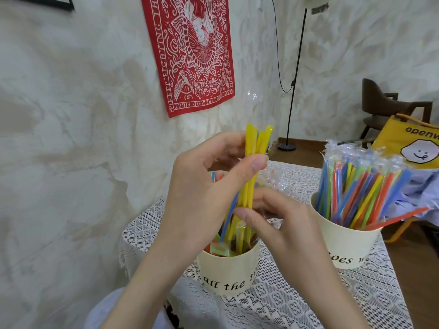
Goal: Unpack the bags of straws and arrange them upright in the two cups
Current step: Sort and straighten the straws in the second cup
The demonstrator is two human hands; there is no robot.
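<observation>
Head view, step: I am holding yellow straws upright above the near cup.
Hands: my left hand and right hand are both pinching the bundle.
Next: lowering the bundle in, likely.

I saw the left hand and right hand pinch yellow straws above the near cup; the far cup stood full on the table.

My left hand and right hand are bare, with no rings, gloves or bands on the fingers that show. My nails are short and plain, unpainted. Both forearms are uncovered up to the lower edge of the view, with no sleeve, watch or bracelet at either wrist. Below my left forearm, pale bluish-white cloth shows, blurred.
</observation>
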